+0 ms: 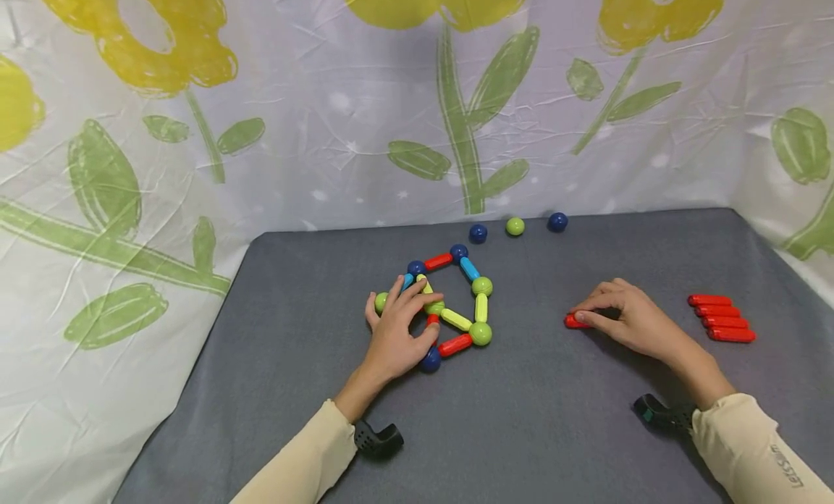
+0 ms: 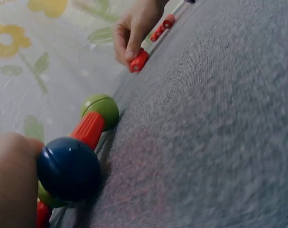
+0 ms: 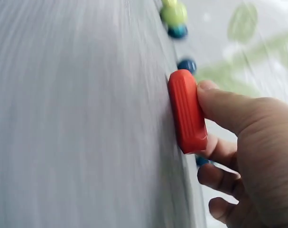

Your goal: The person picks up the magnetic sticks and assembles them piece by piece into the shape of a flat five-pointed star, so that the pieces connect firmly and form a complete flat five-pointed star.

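In the head view, a frame of magnetic balls and rods lies on the grey cloth left of centre, joining blue balls, green balls and red, yellow and light blue rods. My left hand rests on its left part with fingers spread, covering some pieces. Close to that hand in the left wrist view are a blue ball, a red rod and a green ball. Far to the right, my right hand pinches a red magnetic rod between thumb and fingers, low over the cloth.
Several red rods lie side by side at the right. Along the back edge sit a loose blue ball, a green ball and another blue ball. A flowered curtain hangs behind the grey cloth-covered table.
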Tool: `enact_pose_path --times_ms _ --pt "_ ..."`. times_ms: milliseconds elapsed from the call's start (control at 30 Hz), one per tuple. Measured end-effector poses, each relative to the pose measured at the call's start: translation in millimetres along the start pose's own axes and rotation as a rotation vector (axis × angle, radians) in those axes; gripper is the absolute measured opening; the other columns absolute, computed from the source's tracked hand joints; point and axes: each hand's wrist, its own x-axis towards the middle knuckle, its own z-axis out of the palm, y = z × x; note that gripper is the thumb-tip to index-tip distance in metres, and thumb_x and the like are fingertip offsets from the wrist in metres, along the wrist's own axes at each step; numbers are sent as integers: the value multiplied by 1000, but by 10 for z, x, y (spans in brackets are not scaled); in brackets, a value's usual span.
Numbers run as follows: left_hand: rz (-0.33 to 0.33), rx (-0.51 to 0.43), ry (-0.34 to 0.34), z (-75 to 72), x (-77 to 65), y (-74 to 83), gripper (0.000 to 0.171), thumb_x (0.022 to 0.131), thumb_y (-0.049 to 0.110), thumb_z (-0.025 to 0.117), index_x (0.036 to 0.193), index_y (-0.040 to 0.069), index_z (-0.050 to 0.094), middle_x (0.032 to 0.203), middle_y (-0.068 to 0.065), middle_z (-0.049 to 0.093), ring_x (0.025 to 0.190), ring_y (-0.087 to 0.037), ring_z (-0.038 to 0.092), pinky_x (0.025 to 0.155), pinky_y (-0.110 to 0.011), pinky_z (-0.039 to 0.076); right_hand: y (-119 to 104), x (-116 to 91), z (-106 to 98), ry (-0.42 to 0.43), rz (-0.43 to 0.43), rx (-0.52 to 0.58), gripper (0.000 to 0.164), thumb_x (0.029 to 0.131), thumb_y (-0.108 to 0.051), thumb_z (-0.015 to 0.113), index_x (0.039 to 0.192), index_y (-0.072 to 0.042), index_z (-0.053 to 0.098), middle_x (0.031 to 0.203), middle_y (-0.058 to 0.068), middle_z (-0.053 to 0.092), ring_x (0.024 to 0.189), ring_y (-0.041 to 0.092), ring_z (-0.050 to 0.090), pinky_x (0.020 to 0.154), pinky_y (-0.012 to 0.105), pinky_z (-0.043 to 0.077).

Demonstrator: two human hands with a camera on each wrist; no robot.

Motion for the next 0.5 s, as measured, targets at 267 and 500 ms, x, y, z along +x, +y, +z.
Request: enact_pose_path --times_ms 267,500 --pt "30 8 -27 -9 7 -29 39 91 23 65 129 21 70 156 -10 50 154 -43 25 112 -76 -8 -183 258 349 -37 53 158 9 93 -17 75 99 -22 80 82 -12 62 68 1 46 60 21 40" --pt "20 22 -27 -6 3 -29 39 91 24 64 129 23 70 156 -9 50 155 -42 25 112 -76 -7 -198 270 415 -86 84 181 16 87 -22 82 101 -24 77 84 -10 62 69 6 48 62 23 41"
